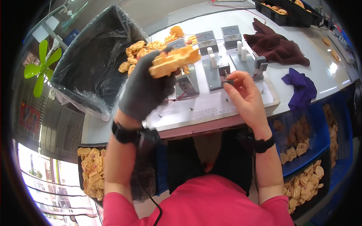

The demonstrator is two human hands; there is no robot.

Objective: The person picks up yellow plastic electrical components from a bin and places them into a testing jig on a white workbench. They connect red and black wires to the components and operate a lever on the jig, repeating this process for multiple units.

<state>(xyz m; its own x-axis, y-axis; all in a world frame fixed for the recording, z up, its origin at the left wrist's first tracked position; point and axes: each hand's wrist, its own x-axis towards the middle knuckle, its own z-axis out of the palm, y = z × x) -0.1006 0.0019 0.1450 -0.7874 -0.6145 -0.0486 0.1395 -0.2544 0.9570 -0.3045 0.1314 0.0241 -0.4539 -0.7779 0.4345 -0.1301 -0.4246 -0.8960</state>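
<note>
My left hand (139,88), in a dark grey glove, is closed around a yellow-orange moulded plastic part (175,62) and holds it up over the board. My right hand (247,100) is bare, its thumb and index finger pinching a small dark block (227,81) at the front of the middle test fixture (212,77). That fixture is a grey plate with white posts (213,60) on it. To its right stands a similar fixture (241,62); a third one (186,84) is partly hidden behind my left hand. Meters (205,40) stand behind them.
Several more yellow-orange parts (139,51) lie beside a black-lined bin (94,64) at the left. A brown cloth (275,45) and a purple cloth (300,86) are on the table's right side. Crates of parts (305,184) stand below, and a green fan (42,67) at far left.
</note>
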